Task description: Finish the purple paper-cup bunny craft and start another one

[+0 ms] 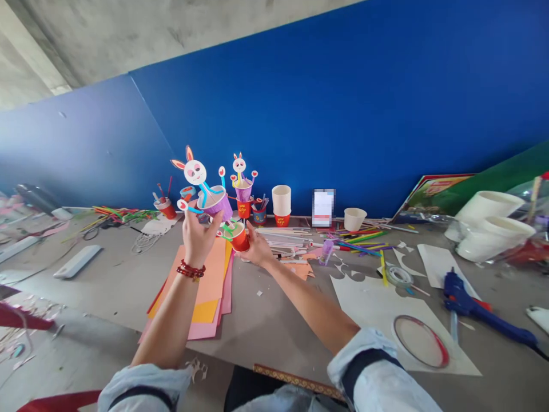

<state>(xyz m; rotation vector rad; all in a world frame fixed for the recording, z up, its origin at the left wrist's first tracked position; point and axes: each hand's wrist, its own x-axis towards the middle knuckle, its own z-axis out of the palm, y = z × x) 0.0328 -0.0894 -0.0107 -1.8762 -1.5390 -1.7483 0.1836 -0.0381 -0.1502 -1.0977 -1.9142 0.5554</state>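
My left hand (199,237), with a red beaded bracelet on its wrist, is closed around a purple paper cup (220,208). A white rabbit face (195,171) rises from that cup on a blue stem, and blue arms with round white paws stick out at its sides. Just below and to the right, my right hand (256,247) grips a red paper cup (241,239), tilted, with green strips at its rim. The two cups are close together; whether they are joined I cannot tell. Behind them stands a similar rabbit figure (239,166) on stacked purple and red cups.
Coloured paper sheets (206,312) lie under my hands. White cups (281,199), coloured sticks (364,240) and a purple glittery piece (326,252) are along the back. To the right are a tape roll (398,276), cut white paper (369,309) and a blue glue gun (472,309).
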